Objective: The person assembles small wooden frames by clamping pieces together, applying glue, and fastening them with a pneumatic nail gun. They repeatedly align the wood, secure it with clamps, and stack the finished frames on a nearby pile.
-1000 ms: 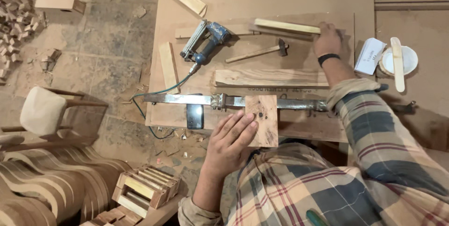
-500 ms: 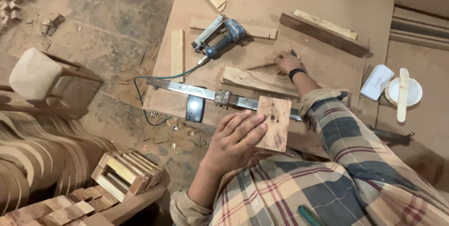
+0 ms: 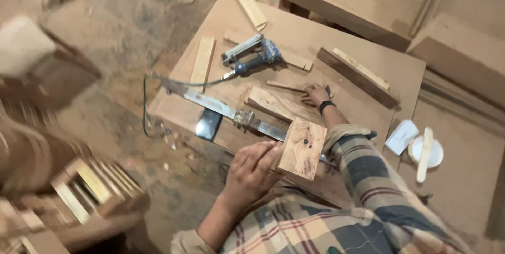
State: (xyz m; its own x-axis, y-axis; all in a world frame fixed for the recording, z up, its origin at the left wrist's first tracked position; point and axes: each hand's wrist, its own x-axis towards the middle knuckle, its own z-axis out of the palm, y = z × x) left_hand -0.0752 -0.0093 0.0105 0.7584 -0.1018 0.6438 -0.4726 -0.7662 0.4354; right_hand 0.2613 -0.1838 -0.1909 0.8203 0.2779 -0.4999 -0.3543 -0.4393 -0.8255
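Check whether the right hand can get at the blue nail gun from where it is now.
Probably yes: the right hand rests on the bench, with only a thin stick lying between it and the blue nail gun, nothing standing in the way.

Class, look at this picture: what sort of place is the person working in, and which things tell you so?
Most likely a woodworking shop. A pneumatic nail gun with its hose lies on a board worktop, a long bar clamp lies across it, and the left hand holds a knotty wood block among loose wooden strips.

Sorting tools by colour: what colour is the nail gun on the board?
Blue and silver nail gun, head view.
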